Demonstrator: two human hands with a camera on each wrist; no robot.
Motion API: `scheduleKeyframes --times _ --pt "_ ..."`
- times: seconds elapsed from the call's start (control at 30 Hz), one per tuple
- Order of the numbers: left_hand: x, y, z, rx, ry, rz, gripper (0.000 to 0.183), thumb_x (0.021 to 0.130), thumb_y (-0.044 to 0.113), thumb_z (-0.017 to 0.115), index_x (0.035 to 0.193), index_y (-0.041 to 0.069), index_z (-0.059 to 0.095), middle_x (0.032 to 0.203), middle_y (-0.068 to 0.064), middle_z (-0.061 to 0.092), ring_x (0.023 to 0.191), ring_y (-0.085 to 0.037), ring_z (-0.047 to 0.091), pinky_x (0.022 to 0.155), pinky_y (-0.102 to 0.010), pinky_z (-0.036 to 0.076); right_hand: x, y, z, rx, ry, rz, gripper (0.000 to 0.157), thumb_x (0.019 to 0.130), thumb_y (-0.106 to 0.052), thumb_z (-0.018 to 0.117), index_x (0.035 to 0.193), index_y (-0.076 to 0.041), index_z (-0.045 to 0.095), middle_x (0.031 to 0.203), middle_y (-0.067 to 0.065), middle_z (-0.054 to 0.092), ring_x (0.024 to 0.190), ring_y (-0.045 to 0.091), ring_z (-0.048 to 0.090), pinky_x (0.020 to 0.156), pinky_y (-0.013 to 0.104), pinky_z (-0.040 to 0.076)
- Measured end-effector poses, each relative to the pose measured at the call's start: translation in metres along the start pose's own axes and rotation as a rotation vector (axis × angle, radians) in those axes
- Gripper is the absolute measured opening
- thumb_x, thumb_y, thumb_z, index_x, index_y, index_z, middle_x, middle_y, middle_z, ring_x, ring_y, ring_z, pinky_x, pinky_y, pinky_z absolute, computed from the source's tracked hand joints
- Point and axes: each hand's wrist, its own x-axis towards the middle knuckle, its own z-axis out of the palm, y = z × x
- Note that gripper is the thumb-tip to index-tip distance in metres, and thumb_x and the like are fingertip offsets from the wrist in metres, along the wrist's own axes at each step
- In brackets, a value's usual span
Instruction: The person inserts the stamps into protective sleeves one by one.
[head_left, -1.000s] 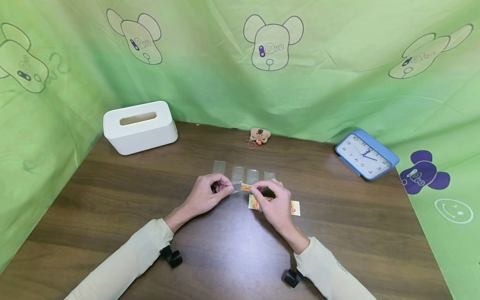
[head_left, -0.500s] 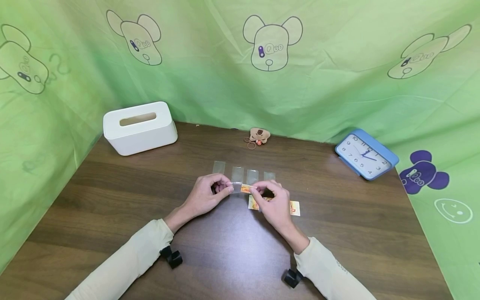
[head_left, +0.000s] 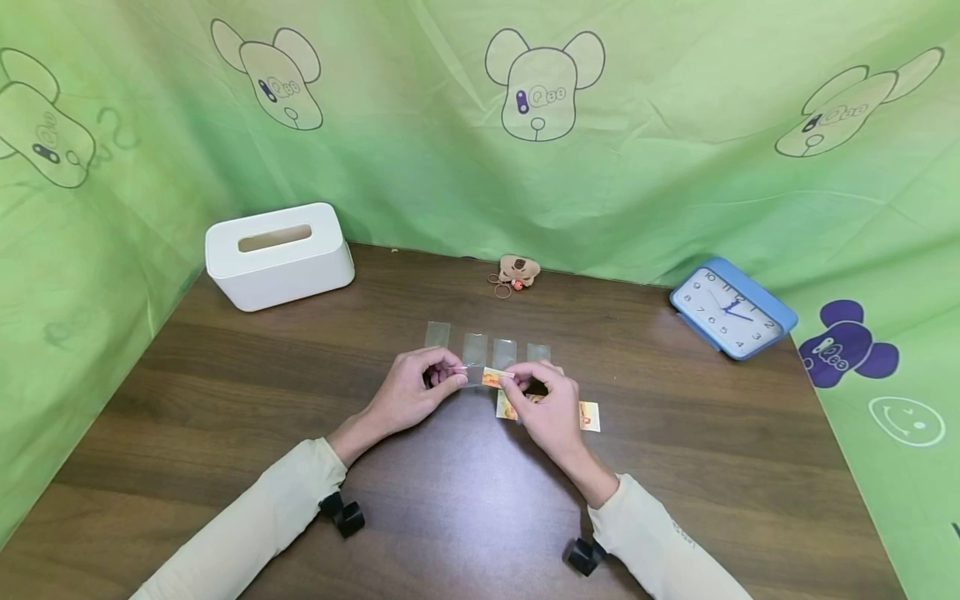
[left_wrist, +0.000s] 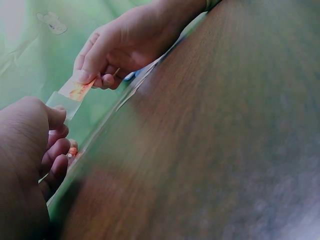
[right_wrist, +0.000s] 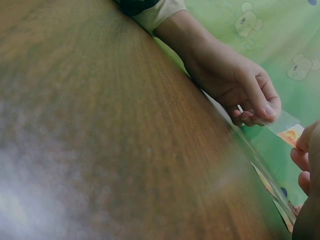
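Thumb and fingers of my left hand point(head_left: 416, 385) pinch a small clear plastic sleeve point(head_left: 473, 377). My right hand point(head_left: 551, 408) pinches a small card point(head_left: 492, 377) printed in orange and yellow. Card and sleeve meet between the two hands, just above the table. In the left wrist view, the sleeve point(left_wrist: 69, 105) seems to overlap the end of the card point(left_wrist: 80, 92); how far in it sits is hard to tell. Under the right hand lie more printed cards point(head_left: 591, 416), partly hidden by it. Several clear sleeves point(head_left: 438, 335) lie in a row just beyond the hands.
A white tissue box point(head_left: 279, 257) stands at the back left of the brown wooden table point(head_left: 450, 533). At the back middle lies a plush keychain point(head_left: 519, 271). A blue clock point(head_left: 735, 308) leans at the back right. Green printed cloth point(head_left: 420, 167) hangs behind and along the sides.
The card has tilted, so more of its printed face shows, and the sleeve between the hands has shifted slightly. Both hands stay in nearly the same place.
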Motion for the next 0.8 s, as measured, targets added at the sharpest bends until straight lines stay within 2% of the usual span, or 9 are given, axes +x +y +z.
scheduleKeyframes --times 0.2,0.6,0.8 --pt "-0.0001 -0.0002 -0.0002 0.005 -0.006 0.013 0.008 0.099 0.008 0.084 0.097 0.012 0.078 0.086 0.005 0.067 0.077 -0.010 0.060 0.068 -0.025 0.050 -0.0005 0.0007 0.0004 -0.007 -0.008 -0.008 0.009 0.090 -0.004 0.089 0.094 -0.011 0.085 0.080 -0.002 0.074 0.076 0.024 0.063 0.078 0.037 0.047" --pt "-0.0003 -0.0030 0.0013 -0.002 -0.031 0.039 0.007 0.099 0.007 0.084 0.098 0.012 0.078 0.086 0.005 0.067 0.076 -0.010 0.059 0.067 -0.026 0.050 0.0000 0.0007 -0.0004 -0.015 -0.047 -0.040 0.007 0.089 -0.004 0.088 0.093 -0.009 0.086 0.080 -0.002 0.074 0.076 0.023 0.064 0.077 0.039 0.045" --pt "0.0003 -0.0014 0.0030 -0.004 -0.027 0.063 0.009 0.098 0.007 0.085 0.105 0.007 0.079 0.088 0.003 0.070 0.077 -0.009 0.061 0.068 -0.026 0.053 0.0005 -0.0003 0.0003 -0.029 -0.050 -0.038 0.013 0.088 -0.003 0.091 0.099 -0.009 0.088 0.081 -0.002 0.075 0.076 0.024 0.065 0.077 0.038 0.044"
